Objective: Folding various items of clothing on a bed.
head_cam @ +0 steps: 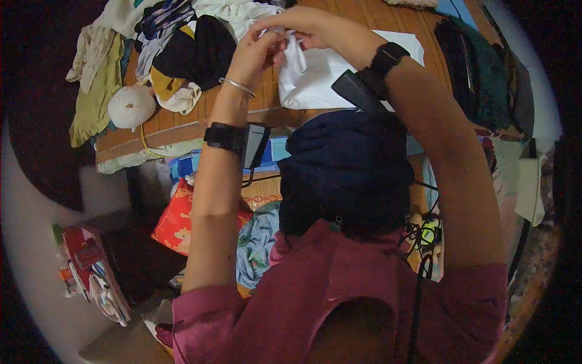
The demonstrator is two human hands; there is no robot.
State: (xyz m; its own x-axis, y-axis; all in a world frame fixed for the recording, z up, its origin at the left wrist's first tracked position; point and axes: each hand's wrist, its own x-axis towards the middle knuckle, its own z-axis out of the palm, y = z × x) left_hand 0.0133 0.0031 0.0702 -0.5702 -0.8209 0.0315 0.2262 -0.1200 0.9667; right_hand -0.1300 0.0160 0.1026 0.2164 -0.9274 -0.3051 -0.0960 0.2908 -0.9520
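Both hands meet over a brown slatted mat (pixel 254 98), pinching the bunched end of a white cloth (pixel 318 84). My left hand (pixel 254 54) grips it from the left with bent fingers. From the right, my right hand (pixel 302 25) arches over and holds the same bunched part. Below the fingers a twisted fold hangs down, while the rest of the cloth spreads flat on the mat to the right. Exactly where the fingertips press is partly hidden by the hands. More pale fabric (pixel 236 20) lies just beyond my left hand.
Left on the mat is a heap of clothes with a black garment (pixel 200 50), a mustard cloth (pixel 166 86) and an olive garment (pixel 97 86). A white round object (pixel 132 107) sits near the edge. Dark folded clothes (pixel 482 77) lie right. A red bag (pixel 175 218) stands below.
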